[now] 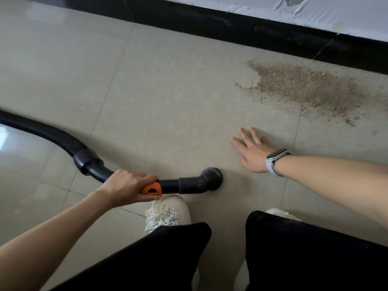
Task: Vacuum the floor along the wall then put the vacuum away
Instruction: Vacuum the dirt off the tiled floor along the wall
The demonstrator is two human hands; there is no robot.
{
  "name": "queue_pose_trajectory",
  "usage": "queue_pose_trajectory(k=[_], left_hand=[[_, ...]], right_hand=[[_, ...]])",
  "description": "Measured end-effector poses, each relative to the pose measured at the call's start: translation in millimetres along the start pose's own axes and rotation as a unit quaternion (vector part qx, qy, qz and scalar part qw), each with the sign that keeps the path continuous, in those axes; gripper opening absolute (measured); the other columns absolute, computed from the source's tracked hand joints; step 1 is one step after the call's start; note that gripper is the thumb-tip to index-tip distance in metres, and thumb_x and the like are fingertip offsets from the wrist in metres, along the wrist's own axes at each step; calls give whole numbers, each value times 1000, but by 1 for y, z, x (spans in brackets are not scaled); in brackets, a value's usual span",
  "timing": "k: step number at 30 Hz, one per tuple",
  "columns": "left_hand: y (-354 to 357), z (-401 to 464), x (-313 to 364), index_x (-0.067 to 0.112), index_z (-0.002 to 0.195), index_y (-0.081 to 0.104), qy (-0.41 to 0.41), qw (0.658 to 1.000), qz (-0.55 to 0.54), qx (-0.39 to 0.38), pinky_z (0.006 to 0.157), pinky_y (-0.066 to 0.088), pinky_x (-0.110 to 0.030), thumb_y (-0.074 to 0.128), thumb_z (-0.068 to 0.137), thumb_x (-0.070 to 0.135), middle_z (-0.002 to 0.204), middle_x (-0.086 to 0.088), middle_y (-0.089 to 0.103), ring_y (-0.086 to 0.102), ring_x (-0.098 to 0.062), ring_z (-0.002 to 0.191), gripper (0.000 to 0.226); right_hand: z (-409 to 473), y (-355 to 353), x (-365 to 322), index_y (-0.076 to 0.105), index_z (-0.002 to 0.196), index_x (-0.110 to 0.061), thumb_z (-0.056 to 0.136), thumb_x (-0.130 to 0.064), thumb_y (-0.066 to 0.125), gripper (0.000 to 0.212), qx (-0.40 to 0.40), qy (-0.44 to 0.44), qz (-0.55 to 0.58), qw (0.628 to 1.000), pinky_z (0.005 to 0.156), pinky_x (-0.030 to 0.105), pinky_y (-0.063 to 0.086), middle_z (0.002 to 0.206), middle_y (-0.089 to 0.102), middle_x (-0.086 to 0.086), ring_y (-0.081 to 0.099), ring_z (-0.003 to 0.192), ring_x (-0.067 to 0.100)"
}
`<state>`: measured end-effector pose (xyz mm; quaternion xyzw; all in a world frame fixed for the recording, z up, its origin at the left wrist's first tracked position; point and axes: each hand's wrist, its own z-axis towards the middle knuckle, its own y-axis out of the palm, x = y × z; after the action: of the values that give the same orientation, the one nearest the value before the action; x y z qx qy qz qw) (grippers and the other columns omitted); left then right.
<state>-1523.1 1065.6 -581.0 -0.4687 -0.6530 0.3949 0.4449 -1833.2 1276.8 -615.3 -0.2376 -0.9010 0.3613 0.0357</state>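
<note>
Crouching in black trousers (304, 255), gripping vacuum wand (170, 183) left-handed (126, 189), right hand (255, 152) spread empty; vacuuming barely starting, needing brush nozzle (212, 178) swept onto dirt patch (302, 87).

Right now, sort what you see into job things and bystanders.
Job: vacuum hose, gripped by the left hand; brush nozzle; dirt patch by the black baseboard; tiled floor.
Not the job: watch on the right hand's wrist; beaded shoe.
</note>
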Motion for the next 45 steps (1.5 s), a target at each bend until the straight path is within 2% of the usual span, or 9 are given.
queue_pose_trajectory(k=[3, 6, 9, 11, 14, 24, 33, 40, 45], left_hand=[[2, -2, -1, 36, 98, 48, -13, 1000, 13, -4, 39, 12, -11, 13, 85, 77, 56, 13, 56, 48, -11, 35, 56], [3, -10, -9, 34, 100, 49, -58, 998, 7, 8, 37, 30, -16, 13, 84, 78, 58, 12, 59, 52, -14, 38, 59], [-1, -20, -17, 33, 110, 53, -158, 987, -4, 30, 50, 40, -25, 28, 76, 79, 77, 8, 67, 63, -23, 58, 63], [-9, -28, -21, 32, 116, 52, -248, 969, -17, -9, 58, 38, -28, 43, 81, 72, 85, 6, 66, 60, -24, 67, 53], [-18, -47, -21, 31, 116, 50, -333, 941, -40, -49, 61, 36, -29, 50, 85, 61, 77, 6, 58, 50, -19, 66, 43], [5, -120, 3, 32, 118, 49, -423, 900, -93, -54, 63, 38, -29, 50, 86, 59, 85, 2, 65, 62, -23, 77, 43], [18, -125, 12, 33, 127, 44, -363, 925, -88, -77, 64, 42, -26, 47, 84, 65, 104, 10, 65, 63, -18, 86, 54], [2, -65, -10, 36, 125, 42, -314, 943, -71, -80, 66, 41, -28, 41, 85, 67, 103, 10, 64, 62, -18, 87, 50], [-9, -18, -9, 38, 124, 41, -249, 963, -62, -85, 69, 45, -28, 40, 85, 67, 99, 11, 63, 61, -17, 85, 49]], right_hand=[[0, -3, -3, -1, 152, -25, 94, -16, 32, 67, 4, -5, -1, 1000, 116, 51, 7, 158, -19, 6, -17, 143, 38], [3, -6, -15, 3, 151, -24, 95, -18, 34, 65, 20, 0, 10, 1000, 115, 49, 11, 159, -14, 6, -12, 144, 39], [9, -14, -26, 4, 152, -22, 95, -18, 35, 65, 28, -11, 34, 999, 117, 45, 11, 159, -10, 4, -10, 145, 36], [14, -21, -35, 5, 152, -19, 96, -17, 35, 63, 38, -39, 30, 998, 118, 40, 12, 160, -8, 6, -6, 146, 30], [25, -32, -54, 6, 152, -15, 96, -16, 35, 63, 42, -78, 32, 996, 119, 37, 12, 160, -6, 9, -1, 147, 28], [53, -34, -128, 7, 152, -21, 95, -21, 36, 63, 33, -166, -86, 982, 118, 44, 12, 160, -4, 6, -6, 146, 31], [55, -21, -130, -6, 150, -36, 96, -42, 42, 73, 16, -235, -263, 936, 111, 63, 6, 157, -22, 2, -17, 145, 28], [53, -40, -83, 2, 151, -34, 96, -33, 46, 71, 10, -151, -183, 971, 113, 56, 17, 159, -18, -3, -12, 147, 22], [45, -45, -57, 33, 143, -10, 96, -17, 38, 48, 117, -67, 44, 990, 111, 32, 27, 155, 23, 8, 28, 140, 25]])
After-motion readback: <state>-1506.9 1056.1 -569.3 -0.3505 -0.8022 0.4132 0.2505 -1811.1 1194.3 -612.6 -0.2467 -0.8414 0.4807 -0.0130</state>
